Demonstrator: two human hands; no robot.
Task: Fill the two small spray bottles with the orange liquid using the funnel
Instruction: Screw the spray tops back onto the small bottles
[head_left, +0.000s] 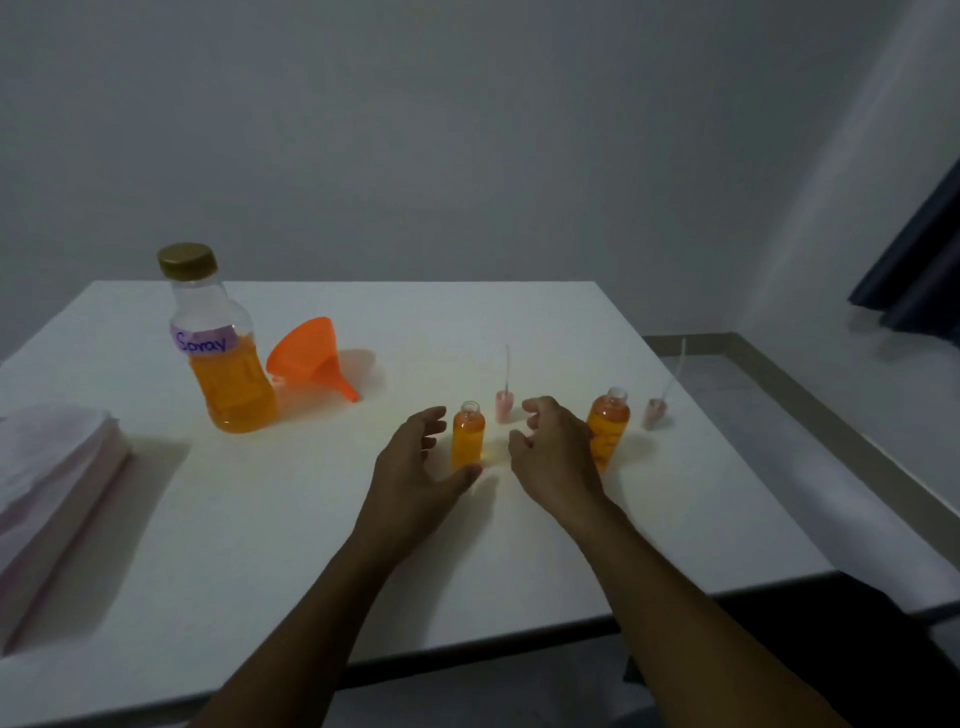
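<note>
As far as I can see both small bottles are already full of orange, so here's how it sits rn. Left hand (415, 462) is cupped beside the nearer small spray bottle (468, 436), its fingers (434, 418) loosely curled and spread, not closed on anything. The thumb lies just in front of the bottle's base, can't tell if it touches. Right hand (553, 452) is on the other side of that same bottle, also relaxed and half curled, holding nothing. So that bottle stands upright btwn the two hands, neck open, no top on it. The second small spray bottle (609, 428) stands upright just right of the right hand, partly hidden by it, also uncapped.

Two pink spray tops w/ thin dip tubes stand apart from the bottles. One spray top (504, 405) is just behind the gap btwn the hands, tube pointing up. The other spray top (655, 413) is near the right bottle, close to the edge of the white bench (571, 545), tube leaning right.

The orange funnel (311, 358) lies on its side further back left, spout pointing front-right, right next to the big bottle (223, 343). That one's upright w/ a gold cap on, a purple "Spray" label and orange liquid about halfway up. A stack of white paper (52, 467) sits at the far left edge
</note>
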